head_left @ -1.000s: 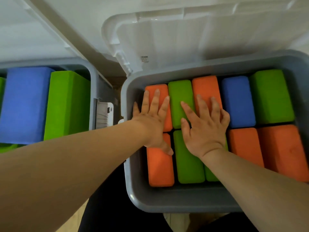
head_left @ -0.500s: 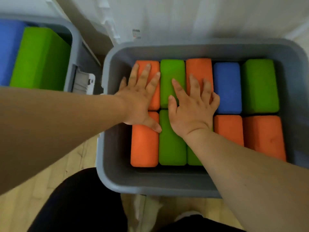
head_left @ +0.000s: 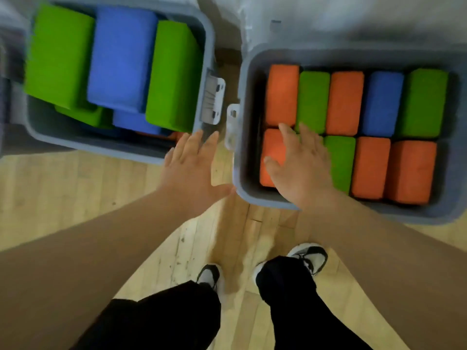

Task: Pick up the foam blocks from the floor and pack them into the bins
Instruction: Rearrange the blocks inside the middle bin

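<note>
Two grey bins stand on the wooden floor. The right bin (head_left: 242, 173) holds two neat rows of foam blocks: orange, green and blue, among them an orange block (head_left: 281, 94) at the back left. The left bin (head_left: 101, 145) holds big green and blue blocks piled loosely, such as a blue block (head_left: 121, 59). My left hand (head_left: 192, 170) hovers with straight fingers over the gap between the bins, holding nothing. My right hand (head_left: 300, 168) is spread flat above the front-left blocks of the right bin, also holding nothing. The frame is blurred.
White latches (head_left: 213, 99) sit on the facing sides of the bins. A white lid (head_left: 353, 24) leans behind the right bin. My legs in black trousers and my white shoes (head_left: 309, 256) stand on the floor just in front of the bins.
Both hands have lifted off the blocks and pulled back toward me. The left hand left the right bin. The view has risen and now takes in the left bin, floor and feet.
</note>
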The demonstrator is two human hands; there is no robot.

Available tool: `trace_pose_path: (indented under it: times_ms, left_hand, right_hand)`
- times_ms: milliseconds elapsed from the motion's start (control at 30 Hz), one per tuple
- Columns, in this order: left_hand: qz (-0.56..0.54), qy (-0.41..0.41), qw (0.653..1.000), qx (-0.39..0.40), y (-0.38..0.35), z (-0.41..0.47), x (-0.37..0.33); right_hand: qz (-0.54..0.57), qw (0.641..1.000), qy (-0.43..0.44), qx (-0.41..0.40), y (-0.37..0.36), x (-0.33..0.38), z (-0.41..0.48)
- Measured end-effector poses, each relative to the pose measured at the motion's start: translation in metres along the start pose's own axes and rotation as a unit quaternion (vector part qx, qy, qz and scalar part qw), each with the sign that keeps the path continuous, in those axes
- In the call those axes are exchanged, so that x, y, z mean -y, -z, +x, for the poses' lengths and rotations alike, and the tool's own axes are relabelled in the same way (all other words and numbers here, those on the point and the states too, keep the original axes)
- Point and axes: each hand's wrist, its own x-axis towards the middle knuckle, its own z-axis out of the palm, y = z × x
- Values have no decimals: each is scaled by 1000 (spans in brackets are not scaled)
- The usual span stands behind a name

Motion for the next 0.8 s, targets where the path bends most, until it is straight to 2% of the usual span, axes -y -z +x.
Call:
trace_pose_path:
  times_ms: [133, 233, 367, 467, 567, 633, 800]
  left_hand:
    - [-5, 44, 999, -14, 55, -20, 71]
    - [4, 60, 998, -31, 80, 7, 124]
    - [40, 22, 999, -23, 97, 69, 188]
    - [73, -27, 997, 25, 103, 117, 232]
    - [92, -72, 987, 113, 101, 151, 262]
    - [106, -100, 982, 124, 99, 163, 275]
    - [34, -116, 973, 196, 123, 169, 287]
  right_hand:
    - [112, 989, 32, 87, 14, 99, -16]
    - [138, 985, 56, 86, 6, 166, 7]
    - [156, 985, 14, 70, -23, 230, 62]
    - [147, 987, -36, 61, -47, 268, 102]
    - [109, 988, -94, 62, -67, 292, 124]
    - [97, 988, -107, 46, -74, 301, 130]
    - [147, 979, -143, 10, -35, 309, 114]
